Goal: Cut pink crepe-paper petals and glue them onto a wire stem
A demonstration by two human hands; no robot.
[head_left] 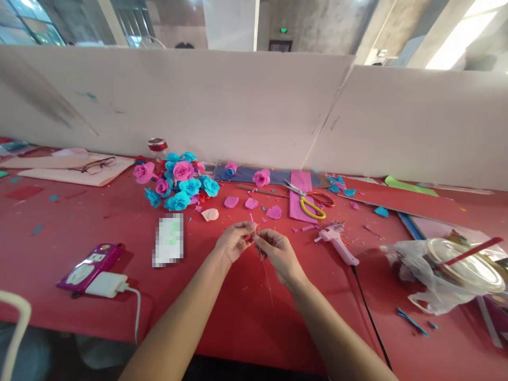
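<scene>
My left hand [233, 242] and my right hand [281, 255] meet over the red table, fingers pinched close together. A small pink paper piece [251, 217] sticks up from the left fingertips. From the right fingers a thin wire [267, 278] trails down toward the table's front edge. Where paper and wire meet is hidden by the fingers. Just beyond the hands lie pink paper petals [273, 212] and a pale pink petal [210, 214]. To the right rests a pink glue gun [337, 244]. Yellow-handled scissors [313, 208] lie on a pink paper strip [298, 182].
Blue and pink paper flowers [183, 172] stand in a bunch at back left. A purple case [89, 267] with a white charger [106, 284] lies front left. At right sits a bagged plastic bowl [460, 264]. A white partition [198, 100] borders the table [238, 328].
</scene>
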